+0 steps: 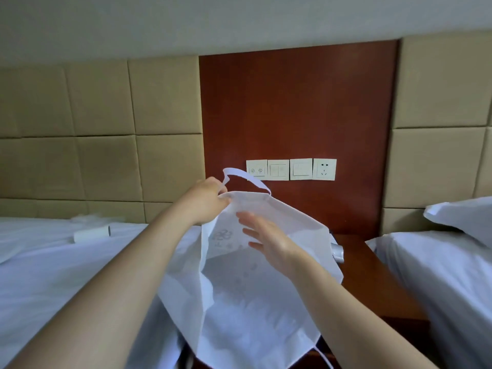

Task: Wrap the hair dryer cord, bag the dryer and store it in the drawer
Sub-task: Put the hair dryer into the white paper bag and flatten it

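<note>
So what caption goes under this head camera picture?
Left hand pinches the white bag open while the open right hand reaches in.

To your left, the bed [53, 275] has white sheets, and a white roll [91, 234] lies on it near the headboard. Between this and the right bed [439, 275] stands the dark wooden worktop [372, 275], carrying a silver-ended object [337, 252], partly hidden.
</note>
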The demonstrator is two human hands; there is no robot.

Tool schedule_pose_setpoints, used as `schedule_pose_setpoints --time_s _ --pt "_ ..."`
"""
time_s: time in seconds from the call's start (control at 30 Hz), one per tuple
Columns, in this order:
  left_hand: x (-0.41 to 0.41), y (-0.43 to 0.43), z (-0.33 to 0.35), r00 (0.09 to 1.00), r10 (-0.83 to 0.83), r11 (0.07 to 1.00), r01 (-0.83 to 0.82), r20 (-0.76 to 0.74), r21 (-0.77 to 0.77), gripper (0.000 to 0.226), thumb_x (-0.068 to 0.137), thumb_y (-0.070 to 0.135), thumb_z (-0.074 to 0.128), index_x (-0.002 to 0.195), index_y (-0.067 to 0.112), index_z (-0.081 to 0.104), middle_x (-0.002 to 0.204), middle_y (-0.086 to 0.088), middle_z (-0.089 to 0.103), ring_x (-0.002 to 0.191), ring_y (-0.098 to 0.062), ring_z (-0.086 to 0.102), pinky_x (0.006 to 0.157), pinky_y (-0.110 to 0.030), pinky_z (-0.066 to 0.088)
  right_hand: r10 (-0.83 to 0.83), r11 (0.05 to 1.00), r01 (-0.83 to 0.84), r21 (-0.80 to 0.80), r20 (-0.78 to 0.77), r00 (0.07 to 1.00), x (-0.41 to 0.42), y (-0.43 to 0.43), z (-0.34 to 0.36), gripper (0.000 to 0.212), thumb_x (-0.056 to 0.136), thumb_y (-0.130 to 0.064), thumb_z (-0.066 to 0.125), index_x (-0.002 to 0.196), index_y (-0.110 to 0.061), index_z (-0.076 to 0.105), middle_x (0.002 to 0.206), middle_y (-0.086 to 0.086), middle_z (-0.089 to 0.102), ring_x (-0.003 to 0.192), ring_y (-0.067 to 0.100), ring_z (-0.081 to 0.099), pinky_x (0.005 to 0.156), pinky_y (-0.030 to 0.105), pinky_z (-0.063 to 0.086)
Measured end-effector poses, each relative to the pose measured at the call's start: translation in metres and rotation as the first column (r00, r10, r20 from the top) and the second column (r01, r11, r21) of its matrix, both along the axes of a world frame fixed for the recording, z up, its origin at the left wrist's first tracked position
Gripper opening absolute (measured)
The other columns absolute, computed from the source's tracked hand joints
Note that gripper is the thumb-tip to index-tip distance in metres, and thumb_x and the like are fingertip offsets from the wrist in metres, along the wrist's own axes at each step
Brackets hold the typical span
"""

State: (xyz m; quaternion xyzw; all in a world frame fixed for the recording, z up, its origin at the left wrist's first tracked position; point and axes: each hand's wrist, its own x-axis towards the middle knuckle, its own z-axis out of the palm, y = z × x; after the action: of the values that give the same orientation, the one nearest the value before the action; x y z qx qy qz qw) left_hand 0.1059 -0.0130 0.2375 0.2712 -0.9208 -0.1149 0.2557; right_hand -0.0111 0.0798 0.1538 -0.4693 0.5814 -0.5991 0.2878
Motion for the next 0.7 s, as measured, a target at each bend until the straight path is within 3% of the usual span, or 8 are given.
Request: schedule_pose_setpoints --time_s 0.07,0.17,0.3,0.37,0.4,0.5,0.57,0.7 --pt "-0.001 -0.001 -0.004 0.999 0.003 0.999 -0.001 -0.046 0.041 0.043 0.09 0.026 0.048 0.054 0.014 0.029 0.068 -0.006 0.046 0.061 -0.024 0.039 0.05 -0.029 0.023 -0.025 0.991 0.026 0.133 -0.008 1.0 -0.006 -0.006 -0.016 0.039 0.098 -0.04 0.037 0.133 -0.026 0.047 0.142 -0.003 0.043 0.121 0.016 0.044 0.097 0.031 0.033" --pt "-0.002 -0.008 -0.012 0.993 -0.012 0.996 0.022 -0.118 0.087 0.051 0.089 0.037 0.053 0.054 0.013 0.024 0.055 0.0 0.034 0.068 -0.023 0.047 0.059 -0.029 0.029 -0.043 0.945 0.053 0.323 -0.04 0.998 -0.011 -0.015 -0.045 0.045 0.097 -0.043 0.038 0.138 -0.027 0.041 0.145 -0.003 0.04 0.125 0.02 0.042 0.092 0.028 0.032" --pt "0.002 -0.016 -0.015 0.982 -0.007 0.998 0.019 -0.188 0.063 0.054 0.09 0.041 0.052 0.055 0.015 0.02 0.053 0.001 0.023 0.056 -0.022 0.031 0.053 -0.033 0.021 -0.003 0.881 0.043 0.471 -0.086 0.996 -0.017 -0.022 -0.076 0.046 0.101 -0.023 0.034 0.145 -0.011 0.028 0.153 0.005 0.027 0.139 0.021 0.03 0.06 0.001 0.031" --pt "0.003 -0.02 -0.016 0.978 0.006 0.999 0.005 -0.21 0.052 0.052 0.091 0.042 0.049 0.056 0.013 0.024 0.055 0.001 0.025 0.066 -0.023 0.035 0.052 -0.034 0.02 0.012 0.873 0.025 0.486 -0.071 0.997 -0.02 -0.024 -0.091 0.045 0.1 -0.012 0.035 0.143 -0.002 0.027 0.153 0.011 0.026 0.139 0.023 0.03 0.055 -0.002 0.032" --pt "0.004 -0.021 -0.017 0.973 0.018 0.999 -0.007 -0.229 0.046 0.05 0.091 0.042 0.048 0.057 0.012 0.028 0.056 0.0 0.027 0.073 -0.024 0.036 0.052 -0.033 0.022 -0.016 0.87 0.075 0.488 -0.124 0.992 -0.023 -0.028 -0.1 0.043 0.099 -0.01 0.038 0.14 0.0 0.033 0.151 0.013 0.031 0.136 0.023 0.035 0.058 0.0 0.036" --pt "0.007 -0.023 -0.016 0.934 0.091 0.996 -0.078 -0.346 0.051 0.048 0.09 0.033 0.048 0.054 0.014 0.023 0.057 -0.001 0.025 0.074 -0.023 0.029 0.049 -0.034 0.019 -0.023 0.835 0.151 0.53 -0.241 0.97 -0.026 -0.035 -0.109 0.036 0.099 -0.019 0.042 0.131 -0.006 0.048 0.139 0.008 0.049 0.121 0.018 0.048 0.089 0.016 0.038" --pt "0.01 -0.028 -0.013 0.889 0.123 0.992 -0.121 -0.442 0.032 0.05 0.089 0.031 0.049 0.052 0.016 0.018 0.055 -0.001 0.022 0.067 -0.024 0.024 0.048 -0.035 0.015 0.02 0.802 0.139 0.581 -0.259 0.966 -0.026 -0.04 -0.103 0.033 0.1 -0.025 0.037 0.127 -0.011 0.051 0.126 0.006 0.059 0.113 0.013 0.053 0.089 0.018 0.038" --pt "0.011 -0.042 -0.016 0.913 0.144 0.99 -0.134 -0.382 0.053 0.049 0.087 0.046 0.048 0.055 0.011 0.037 0.056 -0.011 0.03 0.073 -0.043 0.028 0.05 -0.037 0.029 0.136 0.82 0.08 0.567 -0.329 0.935 -0.031 -0.046 -0.087 0.044 0.1 -0.025 0.041 0.142 -0.012 0.035 0.152 0.003 0.029 0.138 0.019 0.032 0.107 0.024 0.027"
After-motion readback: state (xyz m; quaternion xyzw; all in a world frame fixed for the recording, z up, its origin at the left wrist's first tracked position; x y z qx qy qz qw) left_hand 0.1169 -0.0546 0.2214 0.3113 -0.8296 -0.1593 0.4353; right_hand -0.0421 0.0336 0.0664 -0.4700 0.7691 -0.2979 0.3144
